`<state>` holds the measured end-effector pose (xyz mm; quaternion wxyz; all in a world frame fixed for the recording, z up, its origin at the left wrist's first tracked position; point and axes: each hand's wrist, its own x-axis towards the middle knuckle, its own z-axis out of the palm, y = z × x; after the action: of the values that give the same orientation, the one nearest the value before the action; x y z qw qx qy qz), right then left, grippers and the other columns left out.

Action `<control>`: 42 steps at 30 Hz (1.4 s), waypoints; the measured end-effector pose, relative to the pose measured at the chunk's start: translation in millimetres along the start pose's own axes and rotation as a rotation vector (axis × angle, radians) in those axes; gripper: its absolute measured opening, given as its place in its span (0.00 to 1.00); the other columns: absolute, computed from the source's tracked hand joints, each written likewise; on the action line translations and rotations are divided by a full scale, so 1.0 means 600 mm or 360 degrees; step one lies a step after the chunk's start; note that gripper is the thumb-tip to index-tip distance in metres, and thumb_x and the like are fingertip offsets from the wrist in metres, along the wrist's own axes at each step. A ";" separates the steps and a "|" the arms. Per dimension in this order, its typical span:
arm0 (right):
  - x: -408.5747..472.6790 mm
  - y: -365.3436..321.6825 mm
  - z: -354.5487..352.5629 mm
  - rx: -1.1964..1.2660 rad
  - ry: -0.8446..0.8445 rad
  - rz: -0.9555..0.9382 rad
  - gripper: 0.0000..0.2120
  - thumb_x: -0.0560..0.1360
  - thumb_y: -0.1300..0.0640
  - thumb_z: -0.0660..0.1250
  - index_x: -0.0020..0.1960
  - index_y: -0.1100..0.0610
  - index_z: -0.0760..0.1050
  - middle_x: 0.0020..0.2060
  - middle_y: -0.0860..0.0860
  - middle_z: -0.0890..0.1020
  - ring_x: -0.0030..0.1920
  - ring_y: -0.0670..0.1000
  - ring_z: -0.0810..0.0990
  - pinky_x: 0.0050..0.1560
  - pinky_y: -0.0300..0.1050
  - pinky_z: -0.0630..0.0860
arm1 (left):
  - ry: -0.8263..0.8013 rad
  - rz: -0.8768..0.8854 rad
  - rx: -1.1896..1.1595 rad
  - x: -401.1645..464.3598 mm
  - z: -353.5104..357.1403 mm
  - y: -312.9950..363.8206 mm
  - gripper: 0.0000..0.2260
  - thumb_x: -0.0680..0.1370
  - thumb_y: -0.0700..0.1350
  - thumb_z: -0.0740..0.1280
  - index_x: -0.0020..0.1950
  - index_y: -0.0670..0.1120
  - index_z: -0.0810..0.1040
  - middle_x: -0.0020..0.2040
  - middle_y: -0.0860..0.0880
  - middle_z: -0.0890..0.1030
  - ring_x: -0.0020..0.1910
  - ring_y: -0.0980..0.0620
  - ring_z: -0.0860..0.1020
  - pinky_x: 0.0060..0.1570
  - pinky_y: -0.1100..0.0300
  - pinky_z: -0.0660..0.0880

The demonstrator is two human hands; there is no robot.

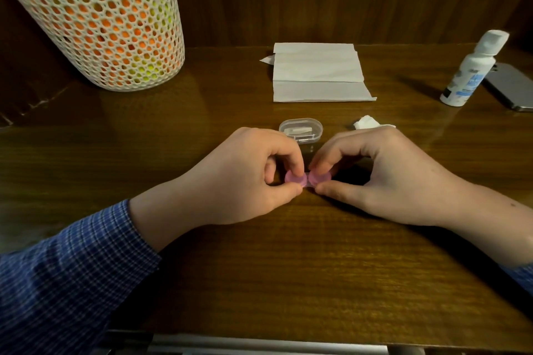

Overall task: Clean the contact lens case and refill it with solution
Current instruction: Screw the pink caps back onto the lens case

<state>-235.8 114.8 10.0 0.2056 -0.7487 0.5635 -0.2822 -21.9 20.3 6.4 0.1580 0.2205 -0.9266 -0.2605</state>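
Now | pink lens case (pixel 308 179) on table, apparently capped | left hand (pixel 239 179), right hand (pixel 383 176) pinching its lids

I see a dark wooden tabletop (pixel 288 268). Both of my hands rest on it, the left hand (pixel 245 179) and right hand (pixel 383 176) pinching a pink case (pixel 307 179). Just beyond them sit a clear box (pixel 300 130) and a wad (pixel 367 121); farther off, a tissue (pixel 317 73), bottle (pixel 473 69), phone (pixel 510 86), and left, a basket (pixel 106 26).
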 end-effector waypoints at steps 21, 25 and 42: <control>0.002 -0.002 0.001 -0.0022 0.0012 -0.0014 0.07 0.70 0.47 0.75 0.48 0.45 0.85 0.45 0.42 0.85 0.49 0.43 0.84 0.52 0.46 0.82 | -0.0017 -0.0012 -0.0012 0.000 0.000 -0.003 0.05 0.76 0.49 0.75 0.51 0.53 0.84 0.41 0.50 0.83 0.34 0.47 0.80 0.33 0.48 0.78; 0.002 0.001 -0.006 -0.0020 -0.0077 -0.0016 0.08 0.72 0.54 0.76 0.51 0.45 0.85 0.47 0.40 0.86 0.51 0.41 0.84 0.55 0.43 0.82 | -0.0008 -0.0004 -0.0014 0.000 0.000 -0.005 0.05 0.76 0.49 0.75 0.51 0.54 0.84 0.40 0.50 0.83 0.33 0.48 0.79 0.32 0.50 0.77; 0.003 0.003 -0.004 0.0003 -0.0069 -0.0013 0.07 0.71 0.52 0.76 0.50 0.45 0.85 0.47 0.41 0.85 0.52 0.43 0.84 0.55 0.44 0.81 | -0.0020 0.0002 -0.0006 0.000 0.000 -0.003 0.05 0.76 0.49 0.75 0.50 0.54 0.84 0.40 0.50 0.83 0.34 0.47 0.79 0.33 0.49 0.77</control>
<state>-238.3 112.8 10.9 0.2172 -0.7567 0.5556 -0.2674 -21.4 19.1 5.7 0.1525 0.2181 -0.9272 -0.2634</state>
